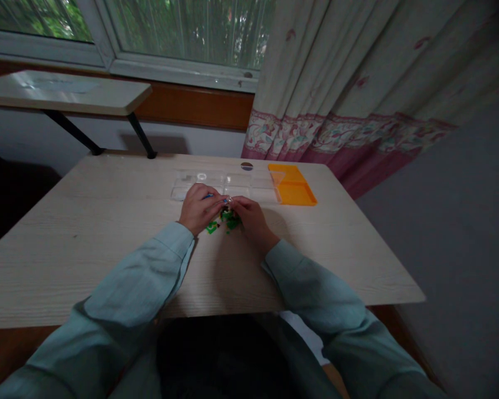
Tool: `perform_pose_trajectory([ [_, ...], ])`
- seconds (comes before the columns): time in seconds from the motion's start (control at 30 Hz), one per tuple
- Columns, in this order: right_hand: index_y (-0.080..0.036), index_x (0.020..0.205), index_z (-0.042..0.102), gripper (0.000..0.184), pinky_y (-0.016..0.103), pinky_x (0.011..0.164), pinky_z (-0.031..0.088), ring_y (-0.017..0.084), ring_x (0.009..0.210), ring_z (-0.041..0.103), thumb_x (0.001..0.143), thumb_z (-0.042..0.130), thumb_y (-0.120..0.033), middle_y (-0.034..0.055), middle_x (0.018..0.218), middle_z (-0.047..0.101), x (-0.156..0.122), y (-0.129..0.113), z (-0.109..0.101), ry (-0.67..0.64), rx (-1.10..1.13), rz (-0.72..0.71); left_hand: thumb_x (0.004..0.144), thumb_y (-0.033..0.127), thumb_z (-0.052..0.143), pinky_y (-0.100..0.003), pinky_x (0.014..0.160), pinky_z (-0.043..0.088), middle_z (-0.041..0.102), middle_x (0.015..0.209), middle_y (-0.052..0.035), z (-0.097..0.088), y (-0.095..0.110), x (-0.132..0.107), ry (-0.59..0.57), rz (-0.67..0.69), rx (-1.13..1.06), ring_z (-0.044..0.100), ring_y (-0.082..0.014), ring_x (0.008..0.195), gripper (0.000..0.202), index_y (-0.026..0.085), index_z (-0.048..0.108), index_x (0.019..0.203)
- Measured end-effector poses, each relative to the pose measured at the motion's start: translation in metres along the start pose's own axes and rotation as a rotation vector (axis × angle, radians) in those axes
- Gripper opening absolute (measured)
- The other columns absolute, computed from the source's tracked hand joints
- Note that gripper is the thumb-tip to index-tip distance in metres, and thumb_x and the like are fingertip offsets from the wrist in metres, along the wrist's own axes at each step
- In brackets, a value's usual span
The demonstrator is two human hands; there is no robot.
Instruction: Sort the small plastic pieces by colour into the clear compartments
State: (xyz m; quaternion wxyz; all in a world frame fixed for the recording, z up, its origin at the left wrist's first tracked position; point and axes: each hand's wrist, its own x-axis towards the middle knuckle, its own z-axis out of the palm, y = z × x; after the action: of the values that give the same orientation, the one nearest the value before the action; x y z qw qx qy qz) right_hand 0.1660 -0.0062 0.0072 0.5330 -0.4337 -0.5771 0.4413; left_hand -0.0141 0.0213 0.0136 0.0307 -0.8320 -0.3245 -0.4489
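My left hand (198, 208) and my right hand (250, 215) meet at the middle of a pale wooden table (108, 238), fingers curled together over a small cluster of green pieces (227, 219). A bit of blue (209, 195) shows at my left fingertips. A loose green piece (212, 227) lies just below my left hand. Both hands pinch at the cluster; what exactly each finger holds is too small to make out. Both arms wear light grey-green sleeves.
A clear plastic compartment box (222, 183) lies just beyond my hands, with an orange lid (293, 185) to its right and a small dark round disc (247, 165) behind it. A second table (62, 91), a window and a curtain (357, 83) stand beyond.
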Motion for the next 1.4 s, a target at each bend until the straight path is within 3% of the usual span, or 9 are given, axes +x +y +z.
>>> perform_pose_trajectory([
  [0.13, -0.022, 0.083, 0.072, 0.024, 0.031, 0.079, 0.048, 0.016, 0.083, 0.061, 0.084, 0.06, -0.042, 0.0029, 0.087, 0.068, 0.003, 0.002, -0.003, 0.01, -0.11, -0.089, 0.089, 0.037, 0.059, -0.039, 0.085, 0.041, 0.064, 0.093, -0.0039, -0.001, 0.0, 0.0, -0.019, -0.033, -0.004, 0.052, -0.0194, 0.092, 0.02, 0.03, 0.071, 0.104],
  [0.27, -0.021, 0.085, 0.073, 0.022, 0.034, 0.084, 0.044, 0.018, 0.088, 0.059, 0.089, 0.057, -0.035, 0.0051, 0.087, 0.068, 0.004, 0.0, -0.005, -0.019, -0.476, -0.237, 0.091, 0.039, 0.056, -0.038, 0.086, 0.042, 0.064, 0.09, -0.0039, -0.002, -0.003, 0.0, 0.035, -0.149, 0.003, 0.054, -0.0192, 0.092, 0.023, 0.028, 0.071, 0.103],
  [0.4, -0.021, 0.096, 0.073, 0.017, 0.037, 0.092, 0.037, 0.022, 0.1, 0.053, 0.087, 0.06, -0.027, 0.007, 0.1, 0.067, -0.001, -0.004, -0.001, -0.116, -0.868, -0.328, 0.093, 0.038, 0.052, -0.038, 0.087, 0.042, 0.063, 0.089, -0.004, -0.001, -0.009, -0.001, 0.134, -0.281, 0.009, 0.054, -0.0192, 0.093, 0.025, 0.026, 0.071, 0.103],
  [0.57, -0.023, 0.1, 0.072, 0.019, 0.041, 0.094, 0.032, 0.025, 0.109, 0.047, 0.087, 0.062, -0.033, 0.0072, 0.113, 0.063, -0.009, -0.012, 0.009, -0.135, -1.093, -0.366, 0.093, 0.037, 0.051, -0.037, 0.087, 0.042, 0.062, 0.09, -0.0039, 0.001, -0.013, -0.002, 0.194, -0.353, -0.007, 0.054, -0.0193, 0.093, 0.025, 0.026, 0.071, 0.104],
  [0.83, -0.023, 0.101, 0.071, 0.019, 0.042, 0.093, 0.031, 0.026, 0.111, 0.045, 0.088, 0.059, -0.031, 0.0079, 0.117, 0.061, -0.009, -0.014, 0.013, -0.172, -1.188, -0.362, 0.093, 0.037, 0.051, -0.037, 0.088, 0.042, 0.062, 0.09, -0.0033, 0.002, -0.012, -0.002, 0.171, -0.355, -0.013, 0.054, -0.019, 0.093, 0.025, 0.026, 0.071, 0.103],
  [1.4, -0.021, 0.088, 0.07, 0.01, 0.04, 0.09, 0.032, 0.023, 0.104, 0.049, 0.086, 0.061, -0.023, 0.0059, 0.106, 0.066, -0.01, -0.014, 0.017, -0.168, -1.135, -0.365, 0.093, 0.036, 0.052, -0.037, 0.087, 0.042, 0.062, 0.089, -0.0034, 0.002, -0.012, -0.002, 0.168, -0.362, -0.037, 0.055, -0.019, 0.092, 0.024, 0.026, 0.071, 0.102],
])
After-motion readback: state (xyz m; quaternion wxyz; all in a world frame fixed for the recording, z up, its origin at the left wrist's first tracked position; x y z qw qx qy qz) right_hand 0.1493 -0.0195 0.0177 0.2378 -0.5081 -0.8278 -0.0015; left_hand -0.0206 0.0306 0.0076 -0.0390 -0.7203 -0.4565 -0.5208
